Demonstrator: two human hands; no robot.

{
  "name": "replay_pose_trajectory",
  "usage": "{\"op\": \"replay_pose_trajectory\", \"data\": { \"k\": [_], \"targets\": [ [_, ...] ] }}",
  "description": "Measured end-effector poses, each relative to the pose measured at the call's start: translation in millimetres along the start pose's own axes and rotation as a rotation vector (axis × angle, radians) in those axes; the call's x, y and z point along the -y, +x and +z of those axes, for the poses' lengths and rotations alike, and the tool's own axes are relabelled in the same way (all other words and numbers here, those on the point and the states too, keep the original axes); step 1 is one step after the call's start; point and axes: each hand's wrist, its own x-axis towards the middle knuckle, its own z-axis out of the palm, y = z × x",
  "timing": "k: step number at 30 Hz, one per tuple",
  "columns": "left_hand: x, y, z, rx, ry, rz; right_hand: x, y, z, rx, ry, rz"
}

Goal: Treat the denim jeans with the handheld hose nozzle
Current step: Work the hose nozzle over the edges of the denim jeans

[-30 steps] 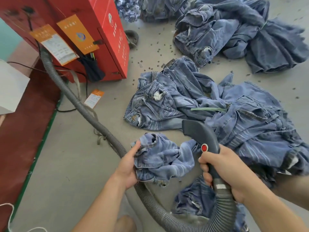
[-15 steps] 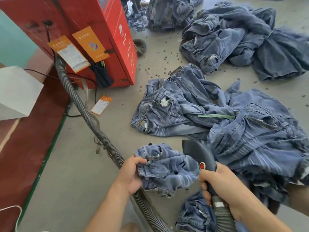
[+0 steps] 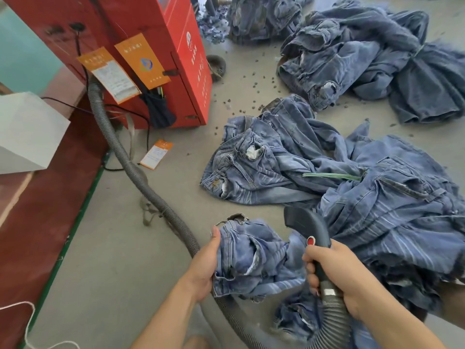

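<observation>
My left hand grips the left edge of a bunched pair of faded blue jeans, held up in front of me. My right hand is wrapped round the handle of a dark hose nozzle with a red button on top. The nozzle head sits just above and to the right of the held jeans, its mouth facing away from me. A ribbed grey hose runs from the nozzle under my arms and across the floor to the red machine.
More jeans lie on the grey floor: a spread pair ahead, a striped heap at right, darker piles at the back. Small dark pellets dot the floor. A white box sits at left on the red strip.
The held jeans have been lifted and drawn closer to me, and my left hand has closed more firmly on their edge. The nozzle has come nearer with them. My view has tilted down.
</observation>
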Motion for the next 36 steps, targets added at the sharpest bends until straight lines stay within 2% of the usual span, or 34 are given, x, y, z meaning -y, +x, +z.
{"op": "replay_pose_trajectory", "data": {
  "k": [3, 5, 8, 10, 12, 16, 19, 22, 25, 27, 31, 34, 36],
  "targets": [
    [-2.2, 3.7, 0.6, 0.014, -0.062, 0.006, 3.4, -22.1, 9.6, 0.139, -0.074, 0.001],
    [-3.7, 3.3, 1.6, 0.072, -0.134, 0.01, 5.5, -38.0, 21.3, 0.214, -0.216, -0.052],
    [-6.9, -4.4, 2.3, 0.276, -0.273, -0.013, 3.9, -52.6, 45.1, 0.238, -0.62, -0.187],
    [-9.0, -11.3, 5.2, 0.505, -0.371, -0.052, -0.4, -47.8, 56.6, 0.15, -0.825, -0.258],
    [-9.0, -15.5, 5.5, 0.727, -0.473, -0.052, -0.6, -40.2, 65.0, 0.069, -0.823, -0.287],
    [-7.3, -14.6, 2.1, 0.873, -0.506, -0.047, 2.1, -32.8, 53.9, -0.03, -0.534, -0.263],
    [-8.1, -11.1, 1.3, 0.837, -0.514, -0.029, -0.7, -46.4, 45.3, 0.076, -0.53, -0.219],
    [-8.6, -9.2, 4.7, 0.829, -0.515, -0.055, -8.7, -48.5, 49.9, 0.143, -0.777, -0.236],
    [-3.3, -10.3, 3.4, 0.748, -0.505, -0.069, -5.1, -38.9, 54.6, 0.123, -0.673, -0.224],
    [-2.2, -7.7, 2.7, 0.618, -0.457, -0.067, 1.0, -33.8, 48.8, 0.083, -0.522, -0.229],
    [-1.5, -1.6, 14.0, 0.179, -0.163, 0.045, 14.0, -39.2, 26.3, 0.024, -0.288, -0.231],
    [-1.1, 5.4, 19.3, -0.016, -0.207, 0.132, 25.0, -48.1, 14.3, 0.049, -0.286, -0.224],
    [-3.1, 5.6, 22.9, -0.047, -0.206, 0.193, 29.7, -51.5, 10.5, 0.097, -0.315, -0.199]
  ]
}}
